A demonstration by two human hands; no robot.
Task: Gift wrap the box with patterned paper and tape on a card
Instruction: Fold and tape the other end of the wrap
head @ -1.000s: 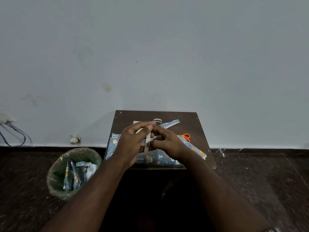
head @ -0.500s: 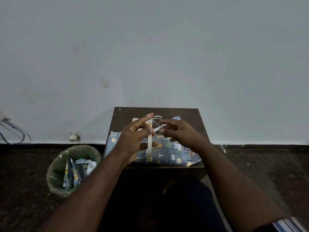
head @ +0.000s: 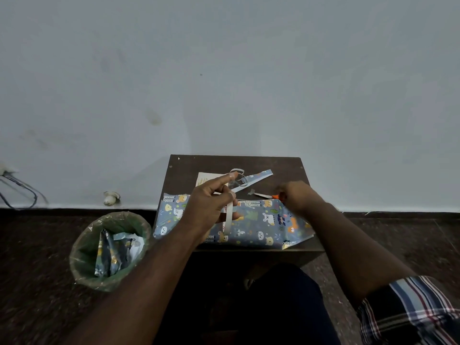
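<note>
A box wrapped in blue animal-patterned paper (head: 258, 224) lies along the front of a small dark table (head: 189, 170). My left hand (head: 211, 202) is raised over its left half and holds a roll of clear tape (head: 229, 217), with a loose tape end stuck to the raised forefinger. My right hand (head: 296, 195) is at the right behind the box, its fingers curled round the orange handles of the scissors (head: 265, 195), whose blades point left. A pale card (head: 205, 179) lies behind my left hand.
A strip of cut patterned paper (head: 258, 178) and a curl of tape lie at the back of the table. A green-lined waste bin (head: 109, 250) with paper scraps stands on the floor to the left. A wall rises right behind the table.
My right hand let go of the tape end and moved right to the scissors. My left hand kept the tape roll raised, and the wrapped box came into fuller view.
</note>
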